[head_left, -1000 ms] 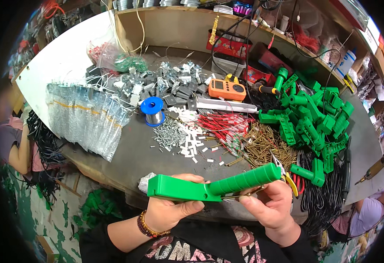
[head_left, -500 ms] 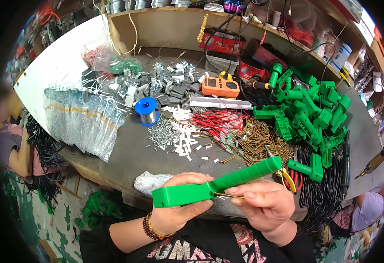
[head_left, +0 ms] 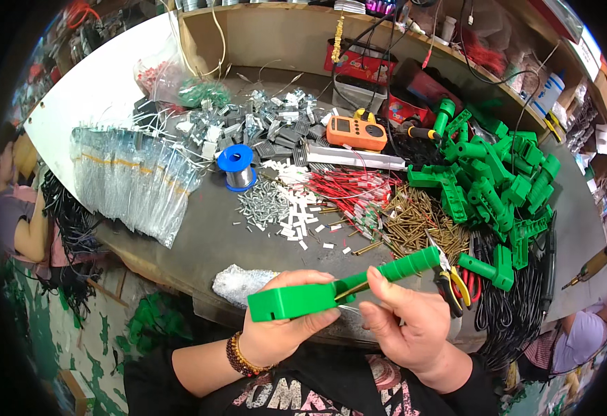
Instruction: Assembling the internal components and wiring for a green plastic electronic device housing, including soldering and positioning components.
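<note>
Green plastic housing, with a boxy head and a ridged handle, rests in the left hand, which grips the head between thumb and fingers at the near edge of the table. The handle points up and to the right. Along its near side runs a slim brass-coloured rod, one end at the joint where head meets handle. The right hand is by the rod's outer end, thumb and forefinger parted, one fingertip against or just beside it. The inner end is small in the view, so whether it sits in a hole cannot be told. The step in hand reads as seating the rod at that joint, judging by how rod and fingertip line up. The next move seems to call for a firm left grip and a straight push along the rod's length, without letting it tip. Beyond the hands, a pile of similar rods lies on the table, near the heap of green parts and yellow-and-black pliers
</note>
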A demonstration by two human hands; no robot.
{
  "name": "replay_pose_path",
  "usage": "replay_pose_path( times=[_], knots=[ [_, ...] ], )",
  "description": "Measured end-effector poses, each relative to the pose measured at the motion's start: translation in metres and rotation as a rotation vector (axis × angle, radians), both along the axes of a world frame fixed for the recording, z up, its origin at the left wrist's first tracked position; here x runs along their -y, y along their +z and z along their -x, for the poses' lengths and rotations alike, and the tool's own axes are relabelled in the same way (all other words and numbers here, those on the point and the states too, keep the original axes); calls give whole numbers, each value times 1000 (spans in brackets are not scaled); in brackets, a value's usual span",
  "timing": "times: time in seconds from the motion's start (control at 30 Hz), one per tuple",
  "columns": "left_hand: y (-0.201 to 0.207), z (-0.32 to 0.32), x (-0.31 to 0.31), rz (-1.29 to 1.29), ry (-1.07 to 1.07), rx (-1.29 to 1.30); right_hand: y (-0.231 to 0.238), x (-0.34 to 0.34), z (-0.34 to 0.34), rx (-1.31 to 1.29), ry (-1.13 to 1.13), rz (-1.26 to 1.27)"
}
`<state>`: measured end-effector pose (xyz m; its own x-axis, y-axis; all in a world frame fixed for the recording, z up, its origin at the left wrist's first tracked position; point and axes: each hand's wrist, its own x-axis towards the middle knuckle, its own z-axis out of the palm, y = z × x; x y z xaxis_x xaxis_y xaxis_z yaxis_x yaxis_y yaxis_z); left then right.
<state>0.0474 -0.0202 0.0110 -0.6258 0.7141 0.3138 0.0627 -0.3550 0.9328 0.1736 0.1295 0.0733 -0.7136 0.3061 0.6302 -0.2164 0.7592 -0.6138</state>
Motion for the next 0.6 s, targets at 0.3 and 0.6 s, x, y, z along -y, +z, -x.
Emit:
replay_pose_path(
  times=[0.3,0.6],
  knots=[
    [18,19,8,110,-189,268,17,-1,-8,234,93,-652],
    [21,59,8,343,-143,-882,41,-38,-15,263,50,-888]
  ],
)
